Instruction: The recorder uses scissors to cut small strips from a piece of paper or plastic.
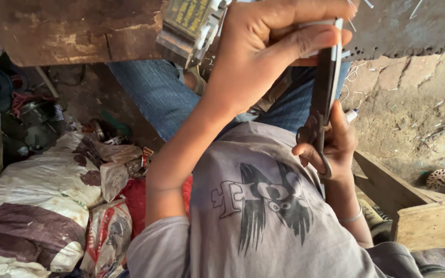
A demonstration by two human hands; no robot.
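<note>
Scissors run lengthwise between the two hands. Right hand sits at the handle end, fingers through the loops, nearest the person's chest. Left hand lies beyond the blade end; its thumb and fingers pinch a thin strip that the blades meet. A small boxy part sits just left of the left-hand fingers, on the edge of the wooden bench. Sacks lie well left of both hands, on the ground. Wooden planks lie right of the right-hand fingers.
</note>
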